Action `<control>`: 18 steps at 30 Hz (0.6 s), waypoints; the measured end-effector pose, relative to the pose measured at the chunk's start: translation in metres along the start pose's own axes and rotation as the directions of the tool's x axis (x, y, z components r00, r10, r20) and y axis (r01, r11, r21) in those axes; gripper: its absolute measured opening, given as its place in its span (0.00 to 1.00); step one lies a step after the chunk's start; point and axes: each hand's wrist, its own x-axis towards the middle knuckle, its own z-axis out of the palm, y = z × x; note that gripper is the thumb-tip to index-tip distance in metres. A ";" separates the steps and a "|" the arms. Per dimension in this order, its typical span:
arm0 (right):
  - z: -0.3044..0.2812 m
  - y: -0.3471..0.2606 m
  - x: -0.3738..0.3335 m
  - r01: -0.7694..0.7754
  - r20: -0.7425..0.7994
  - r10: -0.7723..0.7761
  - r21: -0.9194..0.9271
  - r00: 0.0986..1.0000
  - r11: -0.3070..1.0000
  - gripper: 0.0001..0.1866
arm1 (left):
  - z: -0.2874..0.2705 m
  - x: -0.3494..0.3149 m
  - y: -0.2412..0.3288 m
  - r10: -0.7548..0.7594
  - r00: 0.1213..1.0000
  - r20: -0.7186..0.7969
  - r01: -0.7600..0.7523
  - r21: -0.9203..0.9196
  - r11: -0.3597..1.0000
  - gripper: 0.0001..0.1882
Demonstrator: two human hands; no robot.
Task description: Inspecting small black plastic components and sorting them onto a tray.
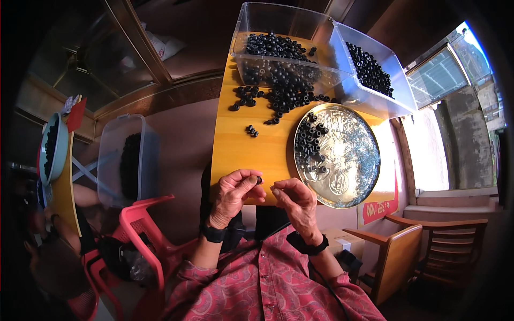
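Over the table's near edge, my left hand (234,193) pinches a small black cylindrical piece (259,181) between thumb and fingertips. Close to its right, my right hand (299,204) has thumb and finger pressed together; whatever lies between them is too small to name. A gap shows between the two hands. Just beyond my right hand lies a round shiny metal tray (353,155), with black hollow pieces (311,140) on its left side and small pale pieces (336,119) toward its far side. A short cluster of black pieces (251,131) rests on the yellow table (233,155).
Two clear plastic bins (289,67) (383,107) with black pieces stand at the table's far end, beside a loose pile (289,96). On the left are another clear bin (110,155), a red plastic chair (144,224) and a person at a bowl (59,155). Wooden chairs (399,262) stand right.
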 end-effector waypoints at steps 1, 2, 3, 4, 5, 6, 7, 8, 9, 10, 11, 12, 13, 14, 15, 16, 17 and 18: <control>0.001 0.000 0.001 0.003 0.000 -0.003 0.003 1.000 1.000 0.07 | -0.001 0.000 0.000 -0.008 1.000 0.003 0.008 -0.003 1.000 0.11; 0.003 0.000 0.001 0.000 0.004 0.000 0.000 1.000 1.000 0.07 | 0.000 -0.002 0.002 -0.028 1.000 -0.014 0.028 0.011 1.000 0.11; 0.005 -0.001 0.001 -0.015 0.003 0.015 -0.002 1.000 1.000 0.07 | 0.000 -0.003 0.003 -0.027 0.999 -0.017 0.027 0.007 1.000 0.11; 0.007 -0.002 0.002 -0.030 0.002 0.030 -0.003 1.000 1.000 0.07 | -0.001 -0.002 0.003 -0.033 0.999 -0.021 0.033 0.017 0.999 0.11; 0.010 -0.002 0.003 -0.034 0.003 0.034 -0.005 0.999 0.999 0.07 | 0.000 -0.001 0.004 -0.041 0.999 -0.023 0.042 0.026 0.999 0.11; 0.012 -0.002 0.004 -0.010 -0.007 0.010 -0.022 1.000 1.000 0.08 | 0.000 -0.002 0.005 -0.042 0.999 -0.026 0.043 0.023 0.999 0.11; 0.014 -0.002 0.004 0.014 -0.017 -0.015 -0.039 1.000 0.999 0.08 | 0.001 -0.002 0.006 -0.058 0.998 -0.031 0.060 0.034 0.998 0.11; 0.013 0.002 0.006 0.013 -0.015 -0.014 -0.039 1.000 0.999 0.08 | 0.002 -0.002 0.006 -0.073 0.997 -0.034 0.074 0.045 0.996 0.11; 0.010 0.011 0.009 0.080 -0.016 -0.082 -0.089 0.997 0.993 0.08 | 0.003 -0.001 0.006 -0.072 0.997 -0.036 0.073 0.044 0.996 0.11; 0.009 0.015 0.012 0.147 -0.013 -0.150 -0.138 0.989 0.980 0.09 | 0.003 -0.001 0.006 -0.068 0.997 -0.028 0.069 0.048 0.996 0.10; 0.010 0.015 0.012 0.145 -0.009 -0.148 -0.137 0.989 0.980 0.09 | 0.003 -0.001 0.005 -0.063 0.998 -0.022 0.064 0.051 0.997 0.10; 0.011 0.012 0.012 0.135 -0.012 -0.139 -0.165 0.990 0.977 0.09 | 0.002 -0.001 0.005 -0.061 0.998 -0.026 0.063 0.050 0.997 0.10; 0.012 0.010 0.013 0.125 -0.015 -0.130 -0.193 0.991 0.973 0.10 | 0.001 0.000 0.003 -0.051 0.999 -0.019 0.052 0.066 0.996 0.10; 0.012 0.009 0.013 0.124 -0.013 -0.129 -0.193 0.991 0.973 0.10 | 0.001 0.000 0.003 -0.041 0.999 -0.011 0.042 0.081 0.996 0.10; 0.012 0.008 0.013 0.130 -0.008 -0.134 -0.188 0.991 0.973 0.10 | 0.002 0.000 0.003 -0.041 0.999 -0.012 0.042 0.081 0.996 0.10; 0.011 0.006 0.013 0.137 -0.003 -0.140 -0.183 0.990 0.974 0.10 | 0.003 0.000 0.003 -0.034 0.999 -0.008 0.034 0.100 0.994 0.10; 0.010 0.005 0.013 0.137 -0.001 -0.140 -0.182 0.990 0.974 0.10 | 0.003 0.000 0.004 -0.025 1.000 -0.004 0.026 0.119 0.993 0.10; 0.010 0.004 0.013 0.166 0.020 -0.166 -0.245 0.986 0.955 0.10 | 0.003 0.000 0.003 -0.024 1.000 -0.005 0.024 0.119 0.993 0.10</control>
